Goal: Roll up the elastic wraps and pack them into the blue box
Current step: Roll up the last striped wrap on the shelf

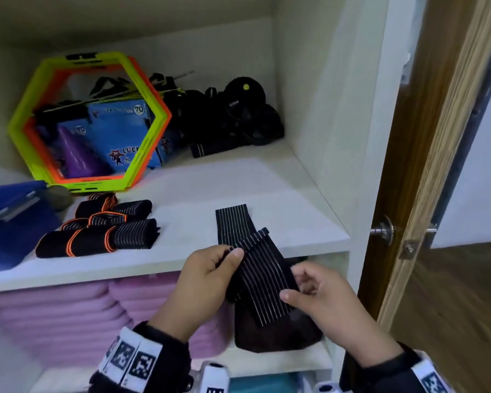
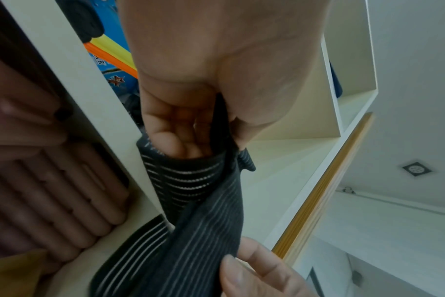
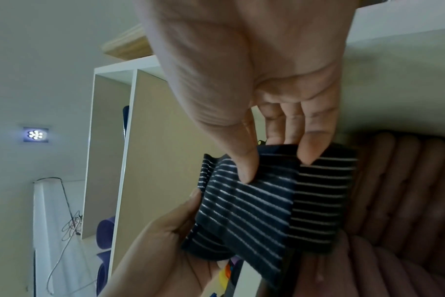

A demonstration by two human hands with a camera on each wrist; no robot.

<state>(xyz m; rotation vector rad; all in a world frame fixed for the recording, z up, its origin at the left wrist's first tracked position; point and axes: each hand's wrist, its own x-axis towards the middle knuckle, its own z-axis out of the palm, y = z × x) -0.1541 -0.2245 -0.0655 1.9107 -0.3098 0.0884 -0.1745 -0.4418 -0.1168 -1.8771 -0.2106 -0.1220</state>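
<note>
Your left hand (image 1: 207,275) and right hand (image 1: 321,296) are close together at lower centre of the head view, both pinching the black striped elastic wrap (image 1: 262,282) between them. Its loose tail (image 1: 231,222) runs up the frame from your hands, lying on the white shelf (image 1: 238,188), so the long axis points away from you. The blue box (image 1: 9,211) sits at the left edge, nearer your left hand, beside the rolled wraps (image 1: 99,231). Judging by this, rolling proceeds toward the tail.
</note>
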